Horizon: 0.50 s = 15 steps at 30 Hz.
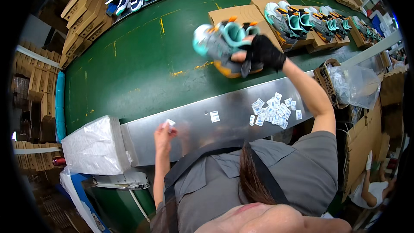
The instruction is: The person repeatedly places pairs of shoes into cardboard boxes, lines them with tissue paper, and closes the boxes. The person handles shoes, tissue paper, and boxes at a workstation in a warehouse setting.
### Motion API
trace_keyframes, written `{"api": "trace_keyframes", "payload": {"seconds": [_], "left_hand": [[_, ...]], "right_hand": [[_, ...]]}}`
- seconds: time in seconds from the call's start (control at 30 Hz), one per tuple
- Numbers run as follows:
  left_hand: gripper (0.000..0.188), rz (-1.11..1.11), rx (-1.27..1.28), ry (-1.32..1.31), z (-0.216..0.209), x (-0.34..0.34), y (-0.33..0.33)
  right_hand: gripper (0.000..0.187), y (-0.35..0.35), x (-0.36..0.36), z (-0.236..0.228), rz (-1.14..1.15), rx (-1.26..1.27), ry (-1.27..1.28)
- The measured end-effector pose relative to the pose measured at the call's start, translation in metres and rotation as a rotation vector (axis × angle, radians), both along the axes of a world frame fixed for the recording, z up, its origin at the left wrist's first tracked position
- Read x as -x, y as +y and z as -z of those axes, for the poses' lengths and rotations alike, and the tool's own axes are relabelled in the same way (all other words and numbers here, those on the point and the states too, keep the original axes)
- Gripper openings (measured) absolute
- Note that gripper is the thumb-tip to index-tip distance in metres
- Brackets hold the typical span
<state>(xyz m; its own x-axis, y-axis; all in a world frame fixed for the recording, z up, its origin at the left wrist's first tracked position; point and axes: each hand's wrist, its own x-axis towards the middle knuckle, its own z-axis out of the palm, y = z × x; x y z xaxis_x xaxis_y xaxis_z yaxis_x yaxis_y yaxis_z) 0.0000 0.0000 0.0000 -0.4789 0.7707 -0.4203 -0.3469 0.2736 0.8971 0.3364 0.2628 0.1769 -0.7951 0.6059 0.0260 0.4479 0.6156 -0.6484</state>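
Observation:
My left hand [162, 137] is over the steel ledge [235, 100], its fingers pinched on a small white sachet [170, 123]. My right hand [265, 54], in a black fingerless glove, grips a pair of sneakers [215, 47] in grey, mint and orange by the collar side. The sneakers are blurred and held above the green work surface [129, 69], toes to the left. Between my hands a single sachet [214, 116] lies flat on the ledge. A loose pile of sachets [276, 111] is spread farther right, below my right forearm.
Behind the sneakers, matching pairs [289, 21] stand on flat brown cartons [241, 15] to the right. Blue and white sneakers [133, 0] line the far edge. A plastic-wrapped white block [95, 144] sits at the ledge's left end. An open box with clear bags [349, 82] is at right.

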Motion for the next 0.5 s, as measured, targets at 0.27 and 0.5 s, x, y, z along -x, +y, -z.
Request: {"api": "trace_keyframes", "payload": {"seconds": [0.27, 0.5], "left_hand": [[0.017, -0.025, -0.351, 0.567, -0.082, -0.009, 0.080], [0.019, 0.364, 0.108, 0.308, 0.020, -0.029, 0.097]], "right_hand": [[0.022, -0.112, 0.088, 0.116, -0.601, -0.594, 0.408], [0.030, -0.090, 0.076, 0.179, -0.345, 0.053, 0.337]]}}
